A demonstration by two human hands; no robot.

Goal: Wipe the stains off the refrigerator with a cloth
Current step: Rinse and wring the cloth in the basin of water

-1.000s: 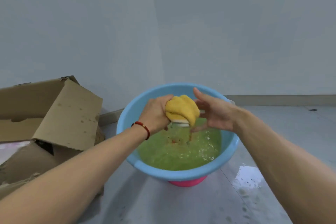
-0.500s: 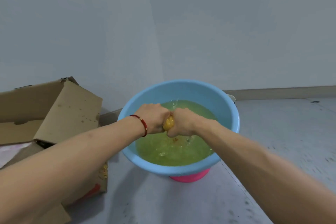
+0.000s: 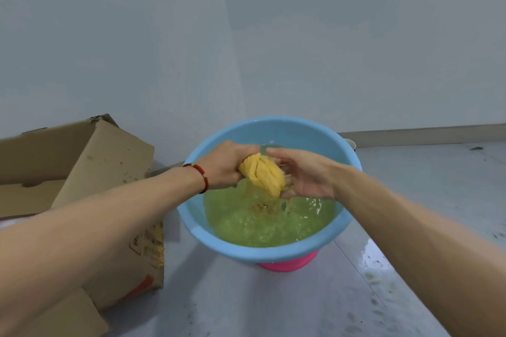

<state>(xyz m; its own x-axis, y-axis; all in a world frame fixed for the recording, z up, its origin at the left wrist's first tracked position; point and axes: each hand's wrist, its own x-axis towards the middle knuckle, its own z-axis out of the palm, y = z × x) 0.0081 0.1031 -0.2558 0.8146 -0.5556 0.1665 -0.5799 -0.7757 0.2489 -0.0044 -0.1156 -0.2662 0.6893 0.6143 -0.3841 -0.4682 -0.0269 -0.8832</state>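
I hold my yellow cloth (image 3: 261, 174) bunched up over the blue tub (image 3: 273, 250), just above the green water (image 3: 271, 224). My left hand (image 3: 228, 165) grips one end tight. A moment ago both my hands were squeezed around it. Now my right hand (image 3: 304, 176) has let go, its fingers straight and just touching the cloth. Water runs from the cloth into the tub. I think the cloth is nearly wrung out. I cannot see the fridge from here.
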